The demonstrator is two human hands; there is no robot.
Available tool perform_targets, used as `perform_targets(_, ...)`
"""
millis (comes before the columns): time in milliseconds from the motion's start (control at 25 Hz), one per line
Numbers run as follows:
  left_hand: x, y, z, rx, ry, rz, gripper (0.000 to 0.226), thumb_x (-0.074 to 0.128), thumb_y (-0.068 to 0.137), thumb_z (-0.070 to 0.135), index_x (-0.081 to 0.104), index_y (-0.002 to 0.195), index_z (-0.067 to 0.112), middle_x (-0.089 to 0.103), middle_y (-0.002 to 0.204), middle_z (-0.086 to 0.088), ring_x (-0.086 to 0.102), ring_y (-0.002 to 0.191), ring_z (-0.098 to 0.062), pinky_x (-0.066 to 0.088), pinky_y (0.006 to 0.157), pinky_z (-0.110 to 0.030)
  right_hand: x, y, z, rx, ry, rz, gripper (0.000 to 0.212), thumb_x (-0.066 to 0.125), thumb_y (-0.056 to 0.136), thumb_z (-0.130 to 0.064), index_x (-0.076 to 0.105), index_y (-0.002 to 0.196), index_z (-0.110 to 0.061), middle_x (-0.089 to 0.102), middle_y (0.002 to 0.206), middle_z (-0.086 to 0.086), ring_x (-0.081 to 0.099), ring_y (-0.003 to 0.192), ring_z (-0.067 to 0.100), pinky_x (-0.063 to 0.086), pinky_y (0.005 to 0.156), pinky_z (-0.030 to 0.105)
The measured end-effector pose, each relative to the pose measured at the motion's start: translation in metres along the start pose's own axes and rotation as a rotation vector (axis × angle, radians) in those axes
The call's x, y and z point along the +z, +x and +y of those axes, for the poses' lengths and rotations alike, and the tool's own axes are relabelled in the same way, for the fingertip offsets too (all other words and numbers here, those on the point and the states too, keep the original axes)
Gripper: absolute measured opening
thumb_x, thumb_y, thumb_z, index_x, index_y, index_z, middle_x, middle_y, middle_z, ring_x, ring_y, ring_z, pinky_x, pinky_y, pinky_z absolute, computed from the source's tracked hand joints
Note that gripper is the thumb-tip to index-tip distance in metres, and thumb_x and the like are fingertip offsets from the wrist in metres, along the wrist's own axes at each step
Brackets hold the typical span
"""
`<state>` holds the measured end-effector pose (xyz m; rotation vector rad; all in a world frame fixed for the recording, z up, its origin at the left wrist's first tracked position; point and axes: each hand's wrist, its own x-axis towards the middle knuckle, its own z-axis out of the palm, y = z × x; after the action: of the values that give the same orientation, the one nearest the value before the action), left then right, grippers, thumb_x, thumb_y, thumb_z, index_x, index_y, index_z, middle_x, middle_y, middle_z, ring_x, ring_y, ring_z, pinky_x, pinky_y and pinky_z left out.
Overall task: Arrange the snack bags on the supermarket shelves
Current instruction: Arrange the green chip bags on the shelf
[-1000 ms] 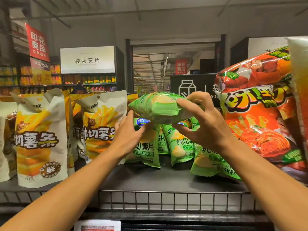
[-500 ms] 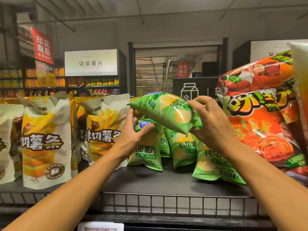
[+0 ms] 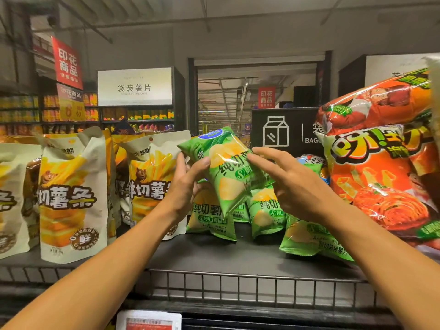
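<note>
Standing at the far left of the shelf (image 3: 214, 256), white-and-yellow potato-stick pouches (image 3: 69, 194) form an upright row, a second such pouch (image 3: 152, 179) just beside the left hand. Left hand (image 3: 188, 184): raised above the shelf, thumb curled over the near face of a green chip bag (image 3: 228, 172) and fingers behind it, gripping its left edge. Green chip bag: held clear of the shelf, tilted with its top corner to the upper left, printed face toward the person. Right hand (image 3: 290, 184): fingers spread and nearly straight, laid against the bag's right side, not curled round it. Below the held bag, more green chip bags (image 3: 212, 220) lean in a loose cluster on the shelf, one (image 3: 312, 239) lying lower to the right. Far right: large orange snack bags (image 3: 381, 177), stacked. Front edge: wire rail (image 3: 238, 284); beneath it, a price tag (image 3: 148, 321).
</note>
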<state>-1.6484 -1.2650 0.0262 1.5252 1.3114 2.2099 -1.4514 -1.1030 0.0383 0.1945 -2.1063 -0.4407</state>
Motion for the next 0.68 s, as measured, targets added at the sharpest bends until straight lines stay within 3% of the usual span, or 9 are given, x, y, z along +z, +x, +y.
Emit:
perform_targets(80,0.0,-0.001,0.0,0.003,0.005,-0.003,0.064,0.072,0.068,0.044,0.044,0.123,0.03,0.071,0.114,0.009,0.069,0.101,-0.011,0.055,0.075,-0.037,0.002,-0.001,0.006,0.151,0.122,-0.065,0.108,0.056,0.07,0.024,0.025,0.156,-0.033,0.038,0.156,-0.002,0.041,0.138,0.017,0.044,0.105,0.031)
perform_targets(160,0.0,-0.002,0.001,-0.002,-0.004,-0.016,0.068,0.072,0.067,0.042,0.043,0.127,0.028,0.07,0.115,0.007,0.068,0.101,-0.011,0.055,0.076,-0.038,0.003,-0.004,0.009,0.342,0.322,-0.093,0.099,0.046,0.082,0.022,0.025,0.154,-0.042,0.046,0.151,-0.007,0.05,0.132,0.01,0.047,0.106,0.035)
perform_targets(240,0.0,-0.004,0.002,-0.022,0.003,-0.042,0.078,0.072,0.067,0.041,0.038,0.135,0.025,0.068,0.122,0.003,0.067,0.107,-0.014,0.056,0.08,-0.042,0.003,-0.005,0.01,0.492,0.572,-0.017,0.07,0.041,0.101,0.007,0.033,0.148,-0.044,0.059,0.136,-0.009,0.061,0.113,0.0,0.053,0.095,0.025)
perform_targets(320,0.001,-0.007,0.002,-0.048,0.039,-0.101,0.088,0.073,0.067,0.039,0.032,0.144,0.024,0.063,0.132,-0.003,0.064,0.114,-0.02,0.054,0.087,-0.048,0.002,-0.007,0.009,0.622,0.814,0.061,0.039,0.043,0.107,-0.018,0.044,0.144,-0.029,0.067,0.123,-0.005,0.067,0.094,-0.003,0.056,0.074,0.02)
perform_targets(440,0.004,-0.008,-0.001,-0.084,0.1,-0.177,0.099,0.073,0.064,0.038,0.024,0.15,0.029,0.058,0.138,0.0,0.064,0.114,-0.017,0.049,0.089,-0.049,0.0,-0.008,0.004,0.68,0.953,-0.104,0.06,0.056,0.089,-0.053,0.052,0.139,-0.02,0.069,0.111,-0.007,0.067,0.082,-0.003,0.056,0.064,0.022)
perform_targets(560,0.004,-0.006,0.001,-0.09,0.146,-0.165,0.101,0.069,0.06,0.045,0.022,0.148,0.035,0.048,0.148,0.002,0.061,0.119,-0.015,0.051,0.09,-0.042,0.004,-0.005,-0.006,0.687,0.928,-0.166,0.067,0.071,0.071,-0.05,0.049,0.132,-0.034,0.066,0.108,-0.012,0.069,0.084,-0.001,0.058,0.063,0.024)
perform_targets(640,0.003,-0.005,0.002,-0.048,0.21,-0.148,0.093,0.066,0.063,0.052,0.024,0.145,0.038,0.048,0.148,0.003,0.059,0.121,-0.012,0.055,0.084,-0.031,0.004,-0.001,-0.011,0.714,0.958,-0.184,0.074,0.074,0.069,-0.047,0.049,0.136,-0.029,0.067,0.113,-0.006,0.07,0.087,0.004,0.056,0.062,0.022)
perform_targets(680,0.002,-0.006,0.001,-0.018,0.243,-0.131,0.093,0.066,0.065,0.055,0.024,0.146,0.035,0.048,0.147,0.002,0.057,0.125,-0.013,0.055,0.089,-0.032,0.006,0.0,-0.012,0.698,0.971,-0.219,0.068,0.075,0.071,-0.046,0.055,0.133,-0.026,0.068,0.115,-0.003,0.072,0.089,0.007,0.055,0.062,0.022)
